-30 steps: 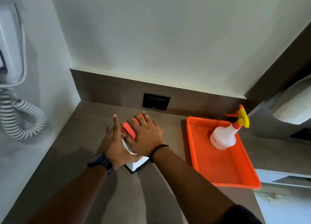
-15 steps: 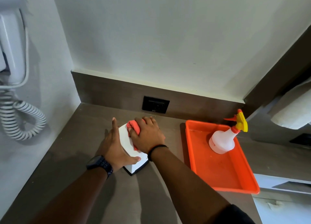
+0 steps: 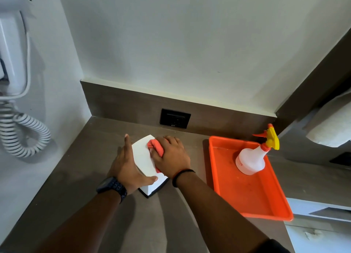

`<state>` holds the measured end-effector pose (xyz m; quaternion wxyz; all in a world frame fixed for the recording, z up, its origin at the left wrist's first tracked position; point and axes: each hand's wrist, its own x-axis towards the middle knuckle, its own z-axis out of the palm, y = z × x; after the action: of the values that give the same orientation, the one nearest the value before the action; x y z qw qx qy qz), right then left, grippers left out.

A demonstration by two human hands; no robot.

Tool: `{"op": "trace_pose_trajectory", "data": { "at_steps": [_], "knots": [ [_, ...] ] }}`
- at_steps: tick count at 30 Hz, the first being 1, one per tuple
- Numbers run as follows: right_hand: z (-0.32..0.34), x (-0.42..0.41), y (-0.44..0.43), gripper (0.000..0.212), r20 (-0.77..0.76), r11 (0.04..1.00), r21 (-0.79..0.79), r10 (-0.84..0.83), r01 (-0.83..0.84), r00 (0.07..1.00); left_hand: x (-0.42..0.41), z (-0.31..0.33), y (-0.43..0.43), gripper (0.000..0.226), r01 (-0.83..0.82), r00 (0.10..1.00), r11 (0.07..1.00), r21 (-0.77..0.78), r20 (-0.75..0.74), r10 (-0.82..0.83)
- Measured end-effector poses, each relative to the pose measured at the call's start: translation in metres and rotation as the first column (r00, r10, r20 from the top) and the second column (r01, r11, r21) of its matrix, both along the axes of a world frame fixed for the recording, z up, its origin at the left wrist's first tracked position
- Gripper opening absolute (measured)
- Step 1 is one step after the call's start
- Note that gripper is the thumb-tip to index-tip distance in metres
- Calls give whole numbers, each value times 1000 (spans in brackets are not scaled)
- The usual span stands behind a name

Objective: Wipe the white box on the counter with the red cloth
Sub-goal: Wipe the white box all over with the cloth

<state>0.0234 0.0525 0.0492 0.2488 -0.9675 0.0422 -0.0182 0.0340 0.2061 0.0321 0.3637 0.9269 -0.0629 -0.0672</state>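
1. On top of the white box (image 3: 142, 157), the right hand (image 3: 171, 157) lies palm down with its fingers curled over the bunched red cloth (image 3: 156, 147), pressing it onto the lid.
2. Against the box's left side, the left hand (image 3: 127, 167) lies flat with fingers together and extended, its thumb laid across the near top edge.
3. The box is white with a smooth, plain top and a dark base rim at its near corner; it sits on the brown counter (image 3: 79, 161), left of the orange tray (image 3: 248, 192) and apart from it.
4. Only a fold of the cloth shows past the knuckles; the rest is hidden under the palm.
5. The box's right and far sides are covered by the hand, so I cannot tell its full outline.
6. A white spray bottle (image 3: 250, 158) with a yellow trigger stands in the tray.
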Motion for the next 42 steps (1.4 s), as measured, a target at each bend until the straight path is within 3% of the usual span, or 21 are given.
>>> {"op": "trace_pose_trajectory", "data": {
  "at_steps": [9, 12, 14, 15, 16, 17, 18, 19, 21, 22, 24, 25, 27, 31, 33, 36, 38, 40, 42],
  "knots": [
    [9, 8, 27, 39, 70, 981, -141, 141, -130, 988, -7, -3, -2, 150, -98, 989, 995, -26, 111, 100],
    [6, 10, 11, 40, -9, 995, -21, 92, -93, 996, -13, -4, -12, 148, -183, 973, 983, -26, 140, 184],
    [1, 12, 1, 36, -52, 953, 255, -157, 165, 986, -20, -5, -28, 147, -314, 940, 948, -55, 119, 319],
    [-1, 11, -6, 31, -113, 803, 487, -331, 343, 937, -25, -2, -38, 148, -375, 921, 925, -67, 86, 380],
    [-1, 9, -12, 27, -222, 549, 686, -466, 477, 856, -30, 2, -48, 150, -418, 907, 906, -64, 37, 420],
    [-3, 7, -20, 24, -334, 271, 798, -544, 538, 770, -33, 7, -56, 152, -431, 902, 901, -43, -7, 431],
    [-5, 4, -30, 21, -406, 67, 841, -578, 537, 708, -32, 13, -61, 153, -408, 913, 913, -10, -17, 407],
    [-7, 0, -39, 16, -435, -50, 860, -593, 507, 678, -27, 17, -61, 153, -348, 937, 937, 33, 28, 348],
    [-12, -9, -52, 11, -434, -151, 886, -600, 438, 672, -3, 23, -52, 154, -104, 983, 979, 173, 167, 74],
    [-14, -11, -55, 16, -427, -169, 894, -601, 415, 675, 12, 27, -45, 154, 86, 976, 955, 283, 167, -137],
    [-19, -13, -58, 26, -421, -196, 902, -596, 385, 683, 41, 38, -32, 147, 447, 872, 768, 458, -35, -488],
    [-19, -14, -59, 27, -417, -202, 905, -593, 374, 689, 51, 42, -29, 142, 555, 812, 672, 490, -147, -564],
    [-19, -17, -61, 25, -407, -190, 910, -586, 370, 701, 60, 42, -29, 131, 618, 774, 604, 503, -252, -581],
    [-20, -21, -69, 12, -394, -191, 917, -566, 349, 725, 59, 40, -36, 125, 569, 809, 648, 507, -200, -554],
    [-20, -23, -70, 7, -384, -192, 922, -578, 338, 720, 54, 34, -38, 121, 483, 871, 732, 481, -173, -460],
    [-25, -25, -63, 14, -381, -151, 918, -592, 367, 710, 41, 20, -45, 124, 91, 991, 925, 369, -126, -47],
    [-38, -24, -56, 43, -366, -100, 916, -602, 387, 710, 35, 17, -46, 133, -102, 977, 933, 345, -143, 160],
    [-45, -27, -49, 45, -357, -82, 918, -600, 389, 716, 31, 24, -42, 154, -87, 978, 927, 364, -146, 149],
    [-45, -34, -41, 26, -371, -75, 909, -593, 410, 714, 33, 30, -36, 166, 93, 996, 884, 459, -39, -84]
  ]
}}
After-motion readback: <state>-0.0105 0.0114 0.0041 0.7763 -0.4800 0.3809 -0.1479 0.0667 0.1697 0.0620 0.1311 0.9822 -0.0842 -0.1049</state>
